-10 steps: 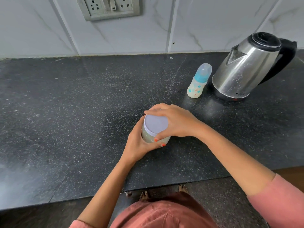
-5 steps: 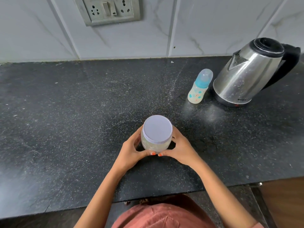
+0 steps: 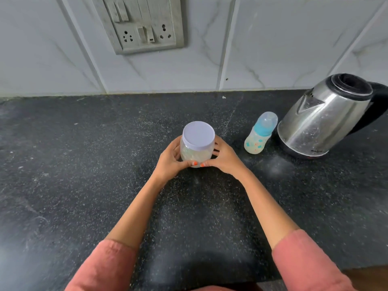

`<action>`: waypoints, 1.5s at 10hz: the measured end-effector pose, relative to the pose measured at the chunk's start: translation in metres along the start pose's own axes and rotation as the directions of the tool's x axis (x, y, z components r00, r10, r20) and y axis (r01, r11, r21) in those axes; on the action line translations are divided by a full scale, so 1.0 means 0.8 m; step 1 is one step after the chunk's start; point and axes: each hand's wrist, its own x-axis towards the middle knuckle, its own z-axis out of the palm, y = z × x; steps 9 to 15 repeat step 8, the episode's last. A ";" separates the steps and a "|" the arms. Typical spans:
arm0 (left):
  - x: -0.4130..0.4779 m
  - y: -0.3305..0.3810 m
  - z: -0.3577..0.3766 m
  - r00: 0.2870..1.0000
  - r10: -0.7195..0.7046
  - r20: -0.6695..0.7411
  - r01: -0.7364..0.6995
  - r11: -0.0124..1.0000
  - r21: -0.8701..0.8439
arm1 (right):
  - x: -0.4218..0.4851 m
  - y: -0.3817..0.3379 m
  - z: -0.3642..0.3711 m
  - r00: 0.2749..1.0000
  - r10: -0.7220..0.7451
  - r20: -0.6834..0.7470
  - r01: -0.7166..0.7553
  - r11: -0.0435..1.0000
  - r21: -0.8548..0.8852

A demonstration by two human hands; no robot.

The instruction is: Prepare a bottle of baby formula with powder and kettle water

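While jar (image 3: pixel 197 147) stood upright on black worktop (image 3: pixel 84 175), left hand (image 3: pixel 171 159) cupped its left side, fingers wrapped round back. White lid (image 3: pixel 198 134) sat closed on top. Right hand (image 3: pixel 223 157) gripped jar's right side, thumbs nearly meeting in front. Right of right hand: capped baby bottle (image 3: pixel 260 133), apart. Just beyond bottle: steel kettle (image 3: pixel 327 118). Pink sleeves covered both forearms.

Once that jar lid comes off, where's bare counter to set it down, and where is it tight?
Widest free patch: the dark counter left of the powder jar, from wall to front edge. The strip in front of both hands, left hand and right hand, is bare too. It is crowded on the right, where the baby bottle stands close beside the kettle.
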 end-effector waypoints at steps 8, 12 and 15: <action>-0.030 0.025 0.026 0.948 0.233 -0.217 -0.109 0.878 0.466 | -0.013 0.001 0.011 0.926 -0.077 -0.368 0.025 0.989 -0.144; -0.030 0.025 0.026 0.948 0.233 -0.217 -0.109 0.878 0.466 | -0.013 0.001 0.011 0.926 -0.077 -0.368 0.025 0.989 -0.144; -0.030 0.025 0.026 0.948 0.233 -0.217 -0.109 0.878 0.466 | -0.013 0.001 0.011 0.926 -0.077 -0.368 0.025 0.989 -0.144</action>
